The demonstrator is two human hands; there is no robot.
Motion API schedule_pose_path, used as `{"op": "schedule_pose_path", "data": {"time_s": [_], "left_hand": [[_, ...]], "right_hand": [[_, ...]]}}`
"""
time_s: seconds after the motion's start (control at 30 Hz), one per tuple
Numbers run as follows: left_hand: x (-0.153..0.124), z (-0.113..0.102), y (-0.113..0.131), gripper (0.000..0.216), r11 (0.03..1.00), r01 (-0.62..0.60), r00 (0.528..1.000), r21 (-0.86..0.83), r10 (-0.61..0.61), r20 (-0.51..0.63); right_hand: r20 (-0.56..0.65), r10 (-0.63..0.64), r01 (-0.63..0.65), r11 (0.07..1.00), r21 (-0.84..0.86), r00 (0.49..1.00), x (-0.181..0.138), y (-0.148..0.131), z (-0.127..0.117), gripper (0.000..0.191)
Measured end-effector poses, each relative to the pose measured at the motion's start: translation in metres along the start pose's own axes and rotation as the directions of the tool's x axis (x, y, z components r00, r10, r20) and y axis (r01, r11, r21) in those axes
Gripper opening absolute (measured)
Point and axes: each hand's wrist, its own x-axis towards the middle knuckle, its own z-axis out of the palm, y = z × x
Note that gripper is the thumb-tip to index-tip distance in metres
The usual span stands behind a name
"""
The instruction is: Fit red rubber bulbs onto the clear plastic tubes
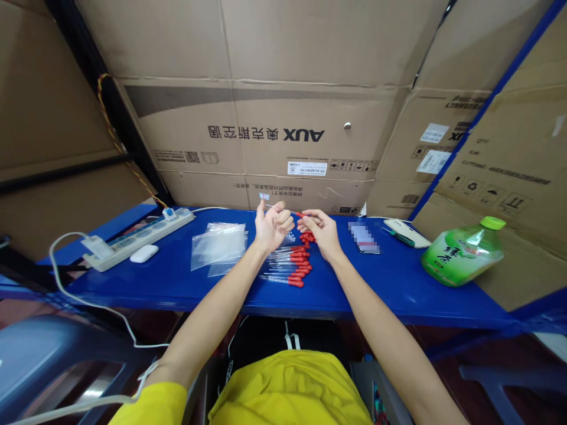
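Note:
My right hand (322,231) pinches the red rubber bulb (298,215) of a dropper between thumb and fingertips. My left hand (274,226) has its fingers curled round the dropper's thin clear tube, most of which they hide. By the left thumb's tip is a small blue-and-white label (264,196); whether it sticks to the thumb or the tube I cannot tell. Below the hands, several droppers (296,283) lie side by side on the blue table (261,300), red bulbs to the right. More red bulbs (306,238) show beside my right hand. Clear plastic bags (219,248) overlap left of the droppers.
A white power strip (146,233) with plugs and a white earbud case (144,254) lie at the left. Rightward are a phone (364,237), a green-handled tool (402,237) on a white item and a green tea bottle (463,254). Cardboard (266,106) walls the back.

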Motion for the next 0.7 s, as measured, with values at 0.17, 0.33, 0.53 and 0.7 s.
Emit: {"op": "schedule_pose_path", "data": {"time_s": [0.17, 0.33, 0.53, 0.7], "left_hand": [[0.0002, 0.0002, 0.0008, 0.048, 1.000, 0.001, 1.000, 0.001, -0.001, -0.002], [-0.0014, 0.0013, -0.0003, 0.051, 0.999, 0.008, 1.000, 0.047, -0.008, -0.002], [-0.0025, 0.0030, -0.0006, 0.047, 0.999, 0.009, 1.000, 0.045, -0.008, -0.012], [-0.0025, 0.0044, -0.0010, 0.044, 1.000, 0.007, 0.998, -0.019, -0.008, -0.055]], "right_hand": [[-0.014, 0.014, -0.013, 0.999, 0.029, 1.000, -0.0005, 0.0001, -0.0003, 0.033], [-0.044, 0.033, -0.030, 0.997, 0.066, 0.998, -0.0006, 0.0005, 0.0007, 0.034], [-0.049, 0.054, -0.050, 0.995, 0.083, 0.997, -0.0003, 0.0016, 0.0015, 0.035], [-0.051, 0.056, -0.051, 0.994, 0.093, 0.997, -0.0003, 0.0015, 0.0022, 0.037]]}}
